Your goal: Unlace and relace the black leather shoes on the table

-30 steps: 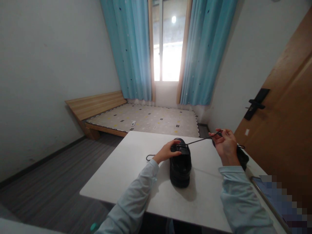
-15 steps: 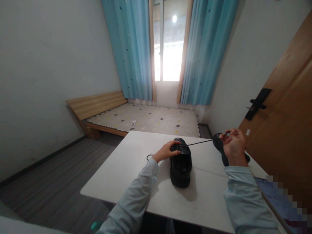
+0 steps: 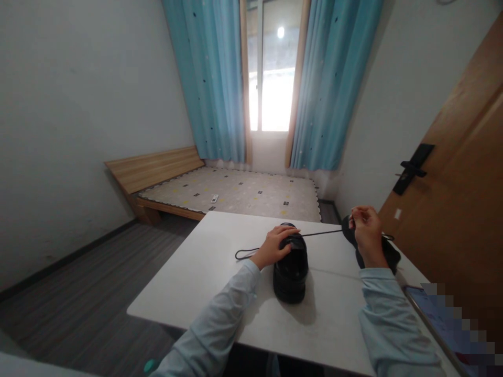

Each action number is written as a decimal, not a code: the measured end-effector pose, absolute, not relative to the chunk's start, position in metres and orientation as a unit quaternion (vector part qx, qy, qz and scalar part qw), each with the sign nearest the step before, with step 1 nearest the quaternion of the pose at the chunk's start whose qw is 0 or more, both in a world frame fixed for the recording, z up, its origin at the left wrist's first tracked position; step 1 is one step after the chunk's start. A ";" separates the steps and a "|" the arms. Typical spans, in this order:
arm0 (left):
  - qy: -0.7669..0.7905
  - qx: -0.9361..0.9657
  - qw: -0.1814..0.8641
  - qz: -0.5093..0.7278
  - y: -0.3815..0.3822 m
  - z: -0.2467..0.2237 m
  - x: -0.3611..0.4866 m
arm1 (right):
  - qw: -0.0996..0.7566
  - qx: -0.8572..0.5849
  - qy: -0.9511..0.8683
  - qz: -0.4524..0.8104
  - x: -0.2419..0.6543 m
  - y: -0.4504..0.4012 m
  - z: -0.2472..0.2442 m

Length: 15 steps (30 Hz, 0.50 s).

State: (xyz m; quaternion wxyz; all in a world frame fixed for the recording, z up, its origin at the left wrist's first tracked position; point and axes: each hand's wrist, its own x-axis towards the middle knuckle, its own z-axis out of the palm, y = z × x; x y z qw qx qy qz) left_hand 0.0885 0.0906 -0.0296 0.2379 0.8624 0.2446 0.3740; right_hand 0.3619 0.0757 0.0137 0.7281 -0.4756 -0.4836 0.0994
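A black lace-up shoe (image 3: pixel 291 280) stands on the white table (image 3: pixel 188 283), its heel toward me. My left hand (image 3: pixel 275 243) is closed over its upper near the lacing, fingers across the top and thumb on the near side. From the shoe a thin black shoelace (image 3: pixel 322 233) runs taut to the right. My right hand (image 3: pixel 366 230) is raised above the table's right side, its fingers pinched on that lace, and a loose piece shows beyond the hand. Behind my right hand lies a second black shoe (image 3: pixel 391 256), partly hidden. Left of the first shoe, a loop of lace (image 3: pixel 243 255) rests on the table.
A phone or tablet (image 3: pixel 432 319), partly pixelated, lies at the table's right edge. Past the table is a bed (image 3: pixel 236 188) with a white remote (image 3: pixel 214 198) on it. A wooden door (image 3: pixel 451 183) stands at the right, and blue curtains (image 3: pixel 212 78) frame the window.
My right hand has shifted slightly left and turned, with the lace still stretched. My left hand has slid further over the shoe's top. More of the lace loop at left now shows.
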 end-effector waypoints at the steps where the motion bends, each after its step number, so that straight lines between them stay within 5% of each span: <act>1: 0.238 0.869 0.225 0.370 0.089 -0.029 0.090 | 0.704 -0.495 -0.500 0.094 0.361 0.076 0.012; 9: 0.253 0.906 0.158 0.300 0.087 -0.022 0.088 | 0.486 -0.588 -0.646 0.037 0.354 0.081 0.005; 15: 0.265 0.890 0.158 0.335 0.090 -0.025 0.086 | 0.398 -0.601 -0.690 0.058 0.343 0.078 0.002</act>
